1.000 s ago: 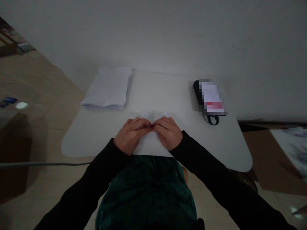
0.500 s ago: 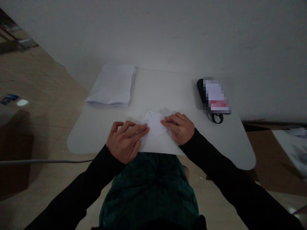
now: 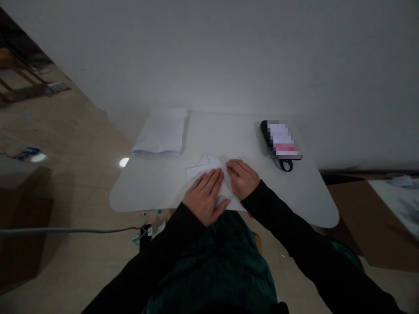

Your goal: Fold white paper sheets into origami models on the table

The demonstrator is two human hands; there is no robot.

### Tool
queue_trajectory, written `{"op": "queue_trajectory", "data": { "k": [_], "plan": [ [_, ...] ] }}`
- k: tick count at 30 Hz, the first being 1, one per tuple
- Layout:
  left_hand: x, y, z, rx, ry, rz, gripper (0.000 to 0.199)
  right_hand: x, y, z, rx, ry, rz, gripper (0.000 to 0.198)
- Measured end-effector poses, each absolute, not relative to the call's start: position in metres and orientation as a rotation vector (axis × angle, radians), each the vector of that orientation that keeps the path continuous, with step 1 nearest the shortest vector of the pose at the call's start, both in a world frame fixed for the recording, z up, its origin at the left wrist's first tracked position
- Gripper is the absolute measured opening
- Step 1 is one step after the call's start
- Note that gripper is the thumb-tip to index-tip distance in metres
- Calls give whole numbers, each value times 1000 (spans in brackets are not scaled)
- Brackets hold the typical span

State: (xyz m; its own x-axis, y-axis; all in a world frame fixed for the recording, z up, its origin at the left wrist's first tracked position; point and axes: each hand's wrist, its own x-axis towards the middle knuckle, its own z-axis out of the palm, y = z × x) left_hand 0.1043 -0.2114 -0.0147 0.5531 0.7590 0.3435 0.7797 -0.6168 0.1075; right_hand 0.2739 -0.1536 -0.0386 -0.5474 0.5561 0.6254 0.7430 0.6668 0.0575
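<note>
One table point(image 3: 222, 133) by wall point(image 3: 229, 56): left hand point(image 3: 204, 196) flat on paper point(image 3: 196, 171); right hand point(image 3: 244, 178): grip unclear.

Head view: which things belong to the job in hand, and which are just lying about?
In the job, seemingly:
folded paper
left hand, on it
right hand
table beneath

Lying about, seemingly:
paper stack (perhaps supply)
black object with strap
grey cable

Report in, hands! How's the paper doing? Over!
Left hand flat on folded paper. Right hand curled at its right side. Paper stack farther back, apart.
</note>
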Motion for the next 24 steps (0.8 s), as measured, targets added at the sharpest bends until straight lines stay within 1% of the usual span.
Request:
{"op": "queue_trajectory", "data": {
  "k": [5,9,12,13,14,16,18,21,22,23,24],
  "plan": [
    [88,-213,-18,-2636,-1440,-541,65,286,-150,-41,-1046,-2314,-344,26],
    [58,-221,-11,-2526,-1496,-472,68,286,-150,-33,-1188,-2353,-200,28],
    [46,-229,-7,-2516,-1454,-452,69,270,-159,-25,-1316,-2392,-119,28],
    [45,-232,-7,-2529,-1434,-444,67,263,-165,-23,-1333,-2390,-91,29],
    [46,-234,-6,-2543,-1414,-438,63,256,-172,-22,-1285,-2382,-33,34],
    [47,-238,-8,-2561,-1372,-448,48,243,-189,-23,-1056,-2414,93,46],
    [47,-241,-11,-2574,-1347,-495,33,235,-208,-25,-958,-2386,161,49],
    [41,-241,-15,-2598,-1422,-567,26,229,-229,-31,-895,-2360,188,57],
    [38,-239,-15,-2609,-1457,-574,28,228,-233,-34,-861,-2364,150,55],
    [36,-237,-15,-2621,-1479,-574,32,227,-235,-37,-839,-2357,89,48],
    [33,-234,-14,-2640,-1479,-568,36,225,-236,-40,-825,-2330,12,34]
  ]
}}
